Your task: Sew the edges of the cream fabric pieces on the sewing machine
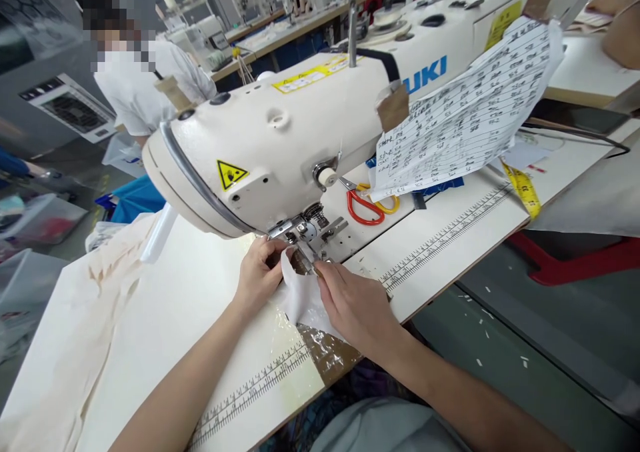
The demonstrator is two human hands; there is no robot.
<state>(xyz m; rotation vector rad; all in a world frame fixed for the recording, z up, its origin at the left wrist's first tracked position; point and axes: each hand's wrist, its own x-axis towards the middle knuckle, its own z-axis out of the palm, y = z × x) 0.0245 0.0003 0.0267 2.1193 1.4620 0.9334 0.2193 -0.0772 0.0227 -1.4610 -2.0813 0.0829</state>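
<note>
A white sewing machine stands on the white table. Just in front of its needle area, my left hand pinches the left edge of a small white fabric piece. At the fabric's right side is my right hand, its fingers closed near the presser foot; whatever sits between the fingertips is mostly hidden. The fabric hangs toward me between both hands, over a brown, tape-covered patch at the table's edge.
Red-and-yellow-handled scissors lie right of the needle area. A handwritten sheet is taped to the machine. A yellow tape measure hangs at the right edge. Beige fabric covers the table's left side. A person is behind the machine.
</note>
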